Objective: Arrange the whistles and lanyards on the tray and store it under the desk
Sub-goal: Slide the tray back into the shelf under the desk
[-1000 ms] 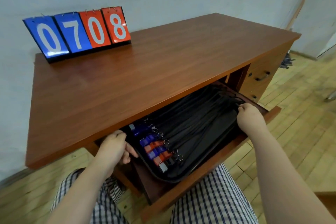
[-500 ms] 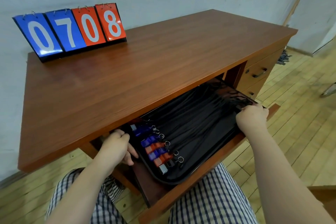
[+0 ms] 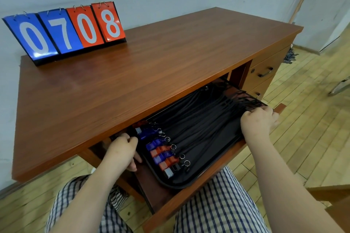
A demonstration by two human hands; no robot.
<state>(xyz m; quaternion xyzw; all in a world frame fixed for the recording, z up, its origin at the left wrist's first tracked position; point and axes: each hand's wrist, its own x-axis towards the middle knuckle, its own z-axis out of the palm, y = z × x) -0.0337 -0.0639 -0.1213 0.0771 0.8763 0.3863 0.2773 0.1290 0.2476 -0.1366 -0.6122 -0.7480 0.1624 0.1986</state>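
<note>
a black tray [image 3: 189,184] lies on the pull-out shelf [image 3: 191,199] under the top of the wooden desk [image 3: 151,73], its far part tucked beneath the desk edge and its near corner showing. on the tray's left side a row of whistles [image 3: 161,155], blue, red and one grey-tipped, sits side by side, each with a small metal ring, and the black lanyards [image 3: 204,125] run from them in a loose band across to the right end. the left hand [image 3: 121,152] has its grip on the tray's left rim, fingers curled over the edge just beside the whistles. the right hand [image 3: 258,123] has its grip at the tray's right end, fingers bent down over the rim where the lanyard ends bunch up; whether it also pinches cords i cannot tell. a flip scoreboard [image 3: 66,30] reading 0708, two blue cards and two red, stands at the back left of the desk near the wall. drawers [image 3: 265,71] with dark handles fill the desk's right side. checked-clad knees [image 3: 217,204] show below, over a wood plank floor [image 3: 306,138].
</note>
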